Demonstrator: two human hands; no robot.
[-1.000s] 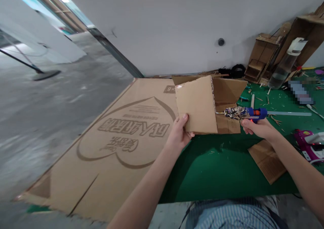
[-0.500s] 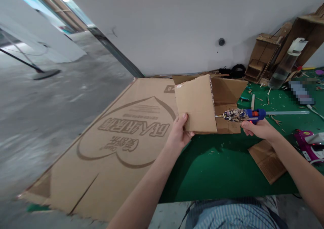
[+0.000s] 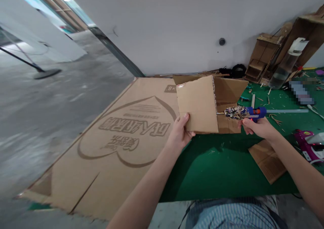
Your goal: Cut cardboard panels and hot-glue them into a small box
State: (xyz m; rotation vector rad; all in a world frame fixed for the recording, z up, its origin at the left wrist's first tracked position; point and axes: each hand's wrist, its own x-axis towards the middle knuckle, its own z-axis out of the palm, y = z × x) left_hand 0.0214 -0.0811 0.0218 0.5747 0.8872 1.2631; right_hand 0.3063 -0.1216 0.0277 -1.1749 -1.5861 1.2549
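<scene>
Cardboard box (image 3: 197,104) stands open near the back of the green table (image 3: 217,178) (resting or lifted, I cannot tell). The left hand (image 3: 182,130) pinches its front panel at the lower left, thumb on the face, fingers curled beneath. With only that corner gripped, the panel could twist or bow if pressed from the right. The right hand (image 3: 257,126) has its fingers closed round the glue gun (image 3: 244,113), nozzle at the panel's right edge; too hard a push could crush that edge, and a hot tip could burn skin should the hands meet. Debris clinging to the barrel might drop into wet glue. The shiny strip (image 3: 214,90) along the edge might run if laid thick.

For room, the wall (image 3: 177,29) bounds the back, and the large printed sheet (image 3: 126,121) fills the left. Bare tabletop in front offers the easiest way out. Rightward, the loose cardboard piece (image 3: 265,162) lies partly behind the forearm, and the glue stick (image 3: 288,111) juts out above small scraps (image 3: 275,120).
</scene>
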